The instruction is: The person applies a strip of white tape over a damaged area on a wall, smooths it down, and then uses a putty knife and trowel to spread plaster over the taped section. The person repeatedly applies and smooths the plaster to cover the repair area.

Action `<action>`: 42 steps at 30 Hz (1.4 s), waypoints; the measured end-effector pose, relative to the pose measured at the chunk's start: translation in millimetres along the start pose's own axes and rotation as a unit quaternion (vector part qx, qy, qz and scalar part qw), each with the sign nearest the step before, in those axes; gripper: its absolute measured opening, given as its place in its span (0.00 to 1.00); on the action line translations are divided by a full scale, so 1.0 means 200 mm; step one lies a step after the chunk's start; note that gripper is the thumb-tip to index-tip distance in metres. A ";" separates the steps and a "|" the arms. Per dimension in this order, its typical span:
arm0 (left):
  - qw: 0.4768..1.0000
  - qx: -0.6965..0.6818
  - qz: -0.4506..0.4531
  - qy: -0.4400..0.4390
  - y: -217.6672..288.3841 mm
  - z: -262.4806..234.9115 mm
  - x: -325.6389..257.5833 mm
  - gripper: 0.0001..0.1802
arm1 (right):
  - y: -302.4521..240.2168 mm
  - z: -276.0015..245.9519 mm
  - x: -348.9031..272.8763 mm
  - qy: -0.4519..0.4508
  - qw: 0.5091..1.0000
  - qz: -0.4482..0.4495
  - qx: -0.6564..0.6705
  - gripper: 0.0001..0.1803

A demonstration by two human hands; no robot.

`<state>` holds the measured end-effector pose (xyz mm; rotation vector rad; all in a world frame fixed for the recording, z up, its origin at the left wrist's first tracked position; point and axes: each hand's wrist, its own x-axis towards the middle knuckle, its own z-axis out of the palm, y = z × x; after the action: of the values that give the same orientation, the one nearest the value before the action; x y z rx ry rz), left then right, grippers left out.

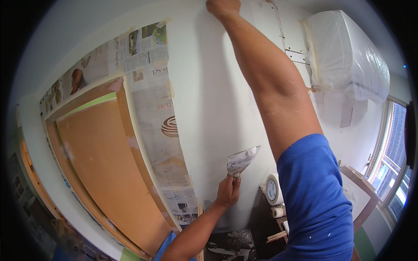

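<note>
My left hand (228,192) is closed round the handle of a putty knife (242,161), held low in front of the pale wall (187,78). The wide blade points up and to the right, and grey-white filler is smeared over it. My right arm stretches high across the view in a blue sleeve, with pale specks on the forearm. Up at the top edge, my right hand (224,6) is at the wall with its fingers curled. The frame cuts off part of that hand, so what it grips cannot be made out.
Newspaper (150,100) is taped round the frame of a tan door (109,156). Clear plastic wraps a boxy wall unit (348,56) at upper right. Tape rolls (273,189) sit on a dark stand (267,217) beside my right sleeve. A window (389,152) is at far right.
</note>
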<state>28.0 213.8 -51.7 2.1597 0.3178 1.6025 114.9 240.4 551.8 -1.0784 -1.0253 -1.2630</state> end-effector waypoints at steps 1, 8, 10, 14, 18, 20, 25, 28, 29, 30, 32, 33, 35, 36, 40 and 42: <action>1.000 0.004 -0.005 0.000 0.01 -0.01 0.00 0.12 | -0.05 -0.01 0.00 -0.008 1.000 0.002 0.009 0.18; 1.000 0.019 0.002 0.006 0.01 0.00 0.01 0.11 | -0.13 -0.06 -0.02 -0.039 0.998 -0.015 0.056 0.18; 1.000 0.005 -0.005 0.017 0.00 0.00 0.00 0.11 | -0.10 -0.10 -0.02 -0.041 0.997 -0.012 0.062 0.18; 0.997 0.046 0.038 0.044 -0.08 0.01 -0.03 0.15 | 0.20 -0.23 -0.02 -0.008 0.996 0.035 0.077 0.17; 0.998 0.029 0.033 0.040 -0.04 0.03 -0.01 0.18 | 0.76 -0.30 0.06 0.033 0.996 0.076 0.010 0.19; 0.999 0.028 0.029 0.032 -0.05 0.03 -0.01 0.17 | 0.92 -0.31 0.06 0.022 0.996 0.089 -0.016 0.20; 0.997 0.029 0.054 0.042 -0.04 0.06 0.01 0.17 | 1.09 -0.41 0.04 0.007 0.997 0.080 -0.021 0.22; 0.998 0.029 0.034 0.043 -0.11 0.04 -0.03 0.16 | 0.94 -0.52 -0.18 0.142 0.982 0.080 0.099 0.20; 0.998 0.028 0.026 0.043 -0.12 0.03 -0.05 0.15 | 0.91 -0.58 -0.27 0.159 0.976 0.056 0.140 0.19; 0.999 0.024 0.020 0.042 -0.12 0.02 -0.05 0.15 | 0.87 -0.63 -0.37 0.175 0.968 0.032 0.180 0.19; 0.999 0.005 0.013 0.035 -0.10 0.03 -0.04 0.14 | 0.82 -0.82 -0.54 0.155 0.965 0.002 0.213 0.17; 1.000 -0.001 0.010 0.029 -0.10 0.03 -0.05 0.14 | 0.80 -0.91 -0.63 0.118 0.970 0.005 0.215 0.16; 1.000 -0.020 0.011 0.015 -0.11 0.04 -0.03 0.13 | 0.75 -1.09 -0.81 0.064 0.976 -0.039 0.202 0.14; 1.000 -0.021 0.012 0.017 -0.12 0.03 -0.02 0.13 | 0.76 -1.16 -0.91 0.019 0.977 -0.072 0.202 0.11; 0.996 -0.080 -0.031 0.026 -0.05 0.00 0.01 0.12 | 0.69 -1.50 -1.19 -0.135 0.952 -0.144 0.235 0.12; 0.985 -0.160 -0.044 0.036 -0.03 -0.01 0.01 0.11 | 0.71 -1.65 -1.28 -0.176 0.943 -0.119 0.255 0.17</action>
<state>26.5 220.6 -52.2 1.8250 0.1608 1.5642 244.3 -30.5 228.5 -0.7979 -1.6898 -0.9194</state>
